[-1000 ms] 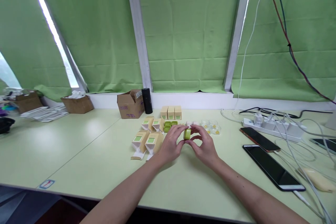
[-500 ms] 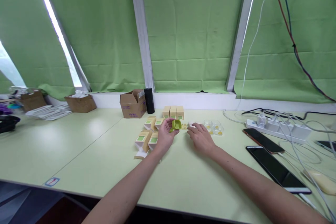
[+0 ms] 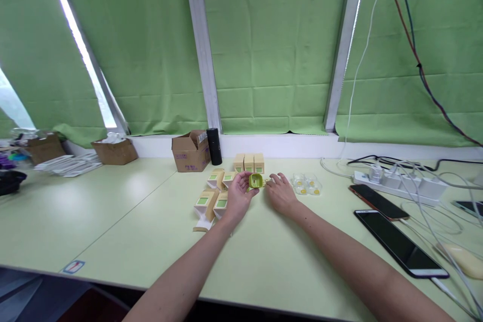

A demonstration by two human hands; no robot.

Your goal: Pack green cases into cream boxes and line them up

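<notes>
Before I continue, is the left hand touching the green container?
Touching: the head view shows the left hand gripping the green container between thumb and fingers.

Bright; daylight through gaps between green blinds (image 3: 271,50); soft glare on tabletop (image 3: 124,183); edges stretched

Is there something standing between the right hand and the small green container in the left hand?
Nothing visible blocks the right hand from the green container in the left hand; only small yellowish pieces show in the gap.
</notes>
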